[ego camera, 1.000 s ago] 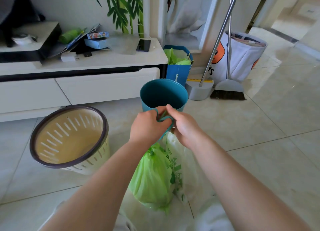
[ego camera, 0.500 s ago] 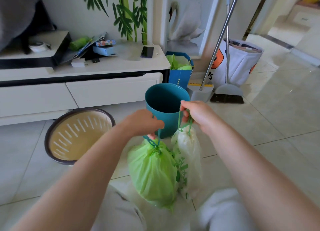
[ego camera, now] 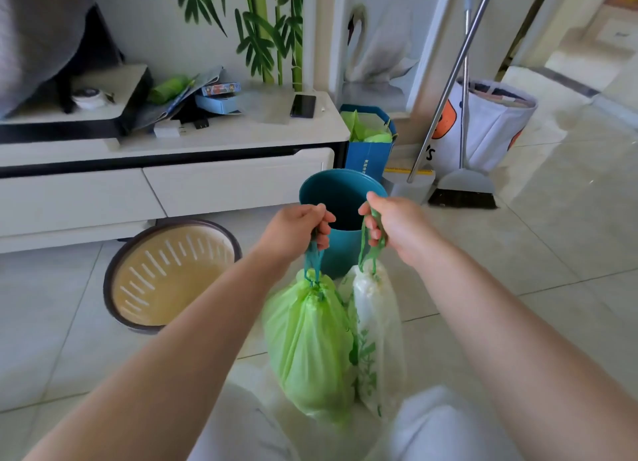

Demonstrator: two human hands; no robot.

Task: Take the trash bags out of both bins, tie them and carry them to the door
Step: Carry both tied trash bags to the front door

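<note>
My left hand (ego camera: pixel 297 231) grips the teal drawstring of a green trash bag (ego camera: pixel 307 343), which hangs tied shut in front of my knees. Beside it hangs a white trash bag (ego camera: pixel 378 329) with a green leaf print; my right hand (ego camera: pixel 392 227) holds its green drawstring. The two bags touch side by side. Behind my hands stands the teal bin (ego camera: pixel 340 198), with no bag in it. To the left on the floor is the cream slotted bin (ego camera: pixel 169 274) with a dark rim, tilted toward me, also without a bag.
A low white TV cabinet (ego camera: pixel 165 181) runs along the back left. A blue paper bag (ego camera: pixel 369 150), a dustpan, a broom (ego camera: pixel 464 191) and a white laundry basket (ego camera: pixel 490 122) stand at the back right. Tiled floor opens to the right toward a doorway (ego camera: pixel 587 63).
My hands have separated, each taking one drawstring. Both bags have been lifted off the floor and now hang, and the view has risen.
</note>
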